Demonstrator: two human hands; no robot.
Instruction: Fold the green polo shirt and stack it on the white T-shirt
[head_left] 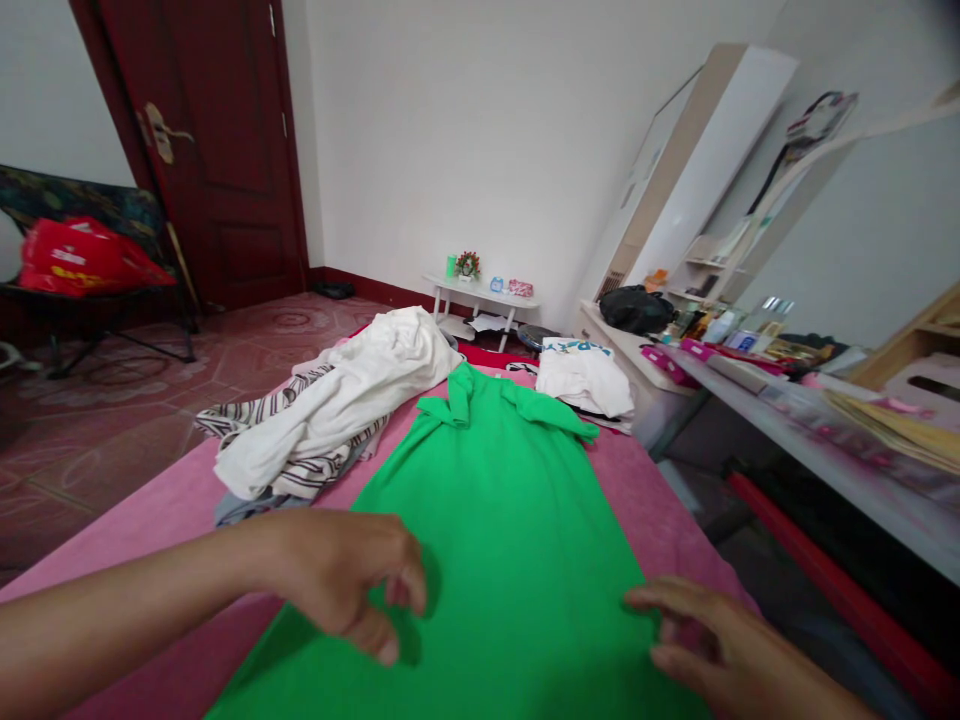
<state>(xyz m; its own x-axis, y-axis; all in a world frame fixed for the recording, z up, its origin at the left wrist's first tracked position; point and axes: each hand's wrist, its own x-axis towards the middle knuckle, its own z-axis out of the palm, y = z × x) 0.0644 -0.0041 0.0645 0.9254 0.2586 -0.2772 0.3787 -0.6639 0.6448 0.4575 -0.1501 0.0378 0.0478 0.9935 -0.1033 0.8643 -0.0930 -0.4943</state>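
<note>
A green dress (495, 530) with short sleeves and a collar lies spread out flat, its collar end away from me. Over its left part hovers my left hand (345, 575), fingers curled but apart, with nothing between them. My right hand (701, 640) is at the dress's right edge, thumb and forefinger apart and the fingertip at or just above the cloth. Whether that fingertip touches the fabric I cannot tell. Underneath is a pink bed cover (172, 520).
White and striped clothes (352, 390) are heaped left of the dress. A folded white shirt (585, 375) lies at the far right. Along the right side runs a cluttered dressing table (817, 440). A low white table (480, 292) stands by the wall, and a chair holds a red bag (90, 260).
</note>
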